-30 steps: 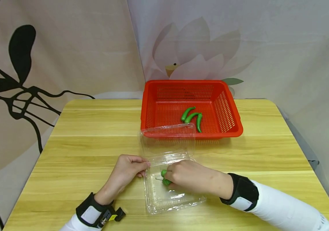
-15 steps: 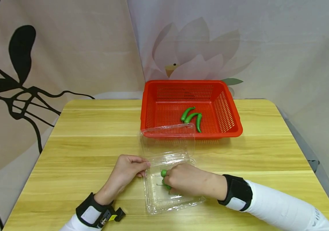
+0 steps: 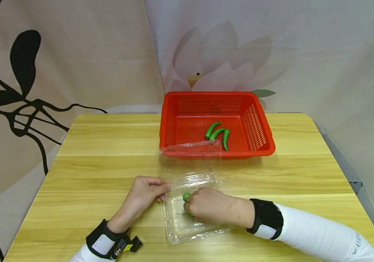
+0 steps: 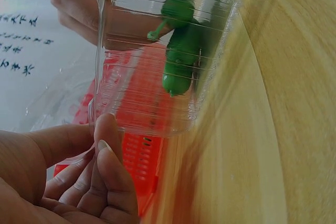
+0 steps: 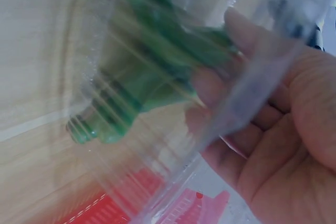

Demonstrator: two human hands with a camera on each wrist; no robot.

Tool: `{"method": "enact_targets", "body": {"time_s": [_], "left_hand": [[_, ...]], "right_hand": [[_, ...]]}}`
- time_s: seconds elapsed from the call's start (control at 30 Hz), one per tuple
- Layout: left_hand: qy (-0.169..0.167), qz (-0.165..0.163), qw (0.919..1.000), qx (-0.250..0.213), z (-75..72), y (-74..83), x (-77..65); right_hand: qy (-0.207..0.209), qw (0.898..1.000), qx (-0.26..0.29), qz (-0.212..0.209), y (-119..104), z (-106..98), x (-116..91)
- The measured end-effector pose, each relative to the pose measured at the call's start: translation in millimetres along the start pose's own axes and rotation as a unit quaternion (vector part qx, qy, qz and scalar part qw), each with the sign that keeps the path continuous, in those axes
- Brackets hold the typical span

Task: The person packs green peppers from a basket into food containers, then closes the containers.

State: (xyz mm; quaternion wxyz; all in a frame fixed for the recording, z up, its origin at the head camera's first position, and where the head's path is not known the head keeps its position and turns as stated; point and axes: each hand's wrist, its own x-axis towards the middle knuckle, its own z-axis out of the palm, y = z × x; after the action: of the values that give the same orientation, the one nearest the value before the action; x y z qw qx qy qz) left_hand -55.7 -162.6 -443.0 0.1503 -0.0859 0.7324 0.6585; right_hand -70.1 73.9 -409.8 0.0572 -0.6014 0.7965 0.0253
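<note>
An open clear plastic clamshell box [image 3: 181, 231] lies on the table with its lid tipped back. At its left edge my left hand [image 3: 145, 196] pinches the rim between thumb and fingers; the left wrist view shows this grip close up. Inside the box are several green chili peppers [image 4: 181, 56], seen through the plastic wall. Over them, my right hand [image 3: 208, 205] reaches into the box. In the right wrist view its thumb and fingers close around the end of one green pepper [image 5: 210, 45], though blur and plastic partly veil the contact. From the head view this hand hides most of the peppers.
Behind the box stands a red slotted basket [image 3: 267, 147] holding 3 green chili peppers [image 3: 226, 140]. The box lid [image 3: 191, 162] leans over the basket's front rim. Wooden table surface [image 3: 101, 145] extends to both sides, with a printed cloth backdrop [image 3: 108, 54] behind.
My right hand has shifted slightly left and toward the near side within the box, covering more of the peppers. The left hand has stayed on the rim. The basket's peppers are unmoved.
</note>
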Motion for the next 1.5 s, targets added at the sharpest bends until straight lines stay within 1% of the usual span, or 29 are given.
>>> {"method": "enact_targets", "body": {"time_s": [0.2,0.5,0.9,1.03,1.13,1.3,1.5], "left_hand": [[-0.001,0.000,1.0000,0.000,0.2,0.0,-0.2],[0.000,0.001,1.0000,0.005,0.1,-0.4,-0.1],[-0.001,0.000,1.0000,0.004,0.8,0.4,-0.8],[-0.001,0.001,1.0000,0.003,0.7,1.1,-0.8],[-0.002,0.001,1.0000,0.002,0.4,1.4,-0.9],[0.001,0.000,1.0000,0.002,0.6,1.4,-0.9],[0.000,-0.001,1.0000,-0.004,1.1,0.6,-0.6]], "right_hand": [[-0.003,1.000,-0.003,0.001,-0.6,3.0,-0.7],[0.006,1.000,-0.006,-0.001,-1.6,4.2,-1.3],[0.023,1.000,0.010,-0.003,-1.2,4.1,-2.5],[0.032,0.999,0.028,-0.003,-0.2,0.7,-4.5],[0.051,0.998,0.037,-0.005,1.7,-3.7,-6.0],[0.104,0.994,0.027,-0.017,5.6,-12.6,-8.8],[0.178,0.983,0.022,-0.036,12.0,-24.1,-12.6]]}}
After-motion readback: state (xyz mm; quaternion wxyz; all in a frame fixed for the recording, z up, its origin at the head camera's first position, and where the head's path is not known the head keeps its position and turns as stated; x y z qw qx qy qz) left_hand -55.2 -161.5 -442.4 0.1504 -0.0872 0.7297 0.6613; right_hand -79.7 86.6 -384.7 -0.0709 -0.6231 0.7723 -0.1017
